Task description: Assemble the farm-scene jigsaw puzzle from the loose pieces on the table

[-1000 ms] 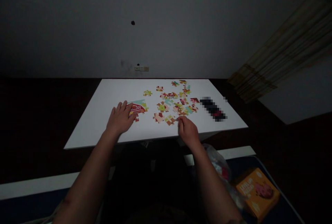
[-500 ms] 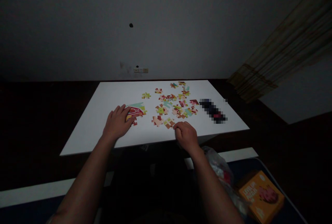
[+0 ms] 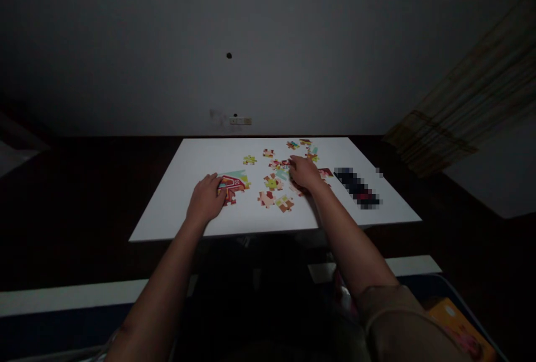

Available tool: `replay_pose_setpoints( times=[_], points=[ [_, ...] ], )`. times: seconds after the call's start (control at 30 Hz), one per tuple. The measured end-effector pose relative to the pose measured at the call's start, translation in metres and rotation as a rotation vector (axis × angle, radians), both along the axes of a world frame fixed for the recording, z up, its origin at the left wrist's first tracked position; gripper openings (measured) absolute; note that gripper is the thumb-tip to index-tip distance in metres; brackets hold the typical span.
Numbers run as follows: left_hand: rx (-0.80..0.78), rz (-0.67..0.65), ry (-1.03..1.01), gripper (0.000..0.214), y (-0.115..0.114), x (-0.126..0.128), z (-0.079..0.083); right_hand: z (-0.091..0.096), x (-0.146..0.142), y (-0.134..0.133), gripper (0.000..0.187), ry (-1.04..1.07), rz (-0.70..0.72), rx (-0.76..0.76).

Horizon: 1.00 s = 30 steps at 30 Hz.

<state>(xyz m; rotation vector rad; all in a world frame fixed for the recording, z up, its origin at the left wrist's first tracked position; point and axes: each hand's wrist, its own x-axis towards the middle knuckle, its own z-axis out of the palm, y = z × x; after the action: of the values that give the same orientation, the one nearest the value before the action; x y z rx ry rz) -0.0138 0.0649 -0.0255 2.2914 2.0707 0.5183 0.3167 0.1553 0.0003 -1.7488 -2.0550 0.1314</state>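
Observation:
My left hand point(image 3: 206, 201) lies on the white table point(image 3: 163, 205), fingers stretched out along the left side of a joined puzzle section point(image 3: 235, 183) that shows a red barn. Its fingertips cover part of that section's edge. Over the loose pieces reaches my right hand point(image 3: 305, 173), its fingers curled down at a red-and-pale puzzle piece point(image 3: 281, 165); what lies between the fingertips is hidden. Nearer me are a pale piece with a red patch point(image 3: 266, 199) and a green-and-brown piece point(image 3: 285, 203). A green piece point(image 3: 250, 160) sits apart, behind the joined section.
More loose pieces point(image 3: 293, 144) are spread at the table's far side. A pixelated dark object point(image 3: 358, 187) lies at the right of the table. Below right, an orange box point(image 3: 460, 328) is partly cut off. A wall point(image 3: 293, 82) stands behind the table.
My right hand has moved from the table's near edge forward over the loose pieces. My left hand stays at the joined section. The view has shifted, so the table sits further right.

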Motion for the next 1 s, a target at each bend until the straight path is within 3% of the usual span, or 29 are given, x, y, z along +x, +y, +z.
replay_pose_setpoints(
  times=[0.13,0.3,0.47,0.57,0.63,0.7,0.8,1.0],
  points=[
    [0.04,0.006,-0.019,0.043,-0.002,-0.001,0.001,-0.006,-0.004,0.023,0.027,-0.104,0.007,-0.082],
    [0.05,0.001,-0.042,0.043,-0.003,-0.002,0.001,-0.01,0.001,0.02,0.03,-0.009,-0.005,0.018],
    [0.037,0.024,-0.071,0.042,-0.005,-0.002,0.0,0.004,-0.022,-0.008,0.021,0.363,0.052,0.111],
    [0.042,0.03,-0.085,0.042,-0.005,-0.003,-0.001,0.006,-0.06,-0.04,0.024,0.58,0.218,-0.013],
    [0.051,0.022,-0.092,0.042,-0.006,-0.003,-0.002,0.004,-0.087,-0.061,0.022,0.556,0.335,-0.182],
    [0.057,0.013,-0.091,0.042,-0.006,-0.003,-0.003,-0.001,-0.11,-0.075,0.022,0.471,0.39,-0.235],
    [0.059,0.01,-0.087,0.042,-0.008,-0.004,-0.004,-0.005,-0.129,-0.083,0.025,0.348,0.369,-0.186],
    [0.077,-0.003,-0.116,0.041,-0.009,-0.005,-0.007,-0.006,-0.134,-0.077,0.028,0.242,0.339,-0.104]
  ],
)
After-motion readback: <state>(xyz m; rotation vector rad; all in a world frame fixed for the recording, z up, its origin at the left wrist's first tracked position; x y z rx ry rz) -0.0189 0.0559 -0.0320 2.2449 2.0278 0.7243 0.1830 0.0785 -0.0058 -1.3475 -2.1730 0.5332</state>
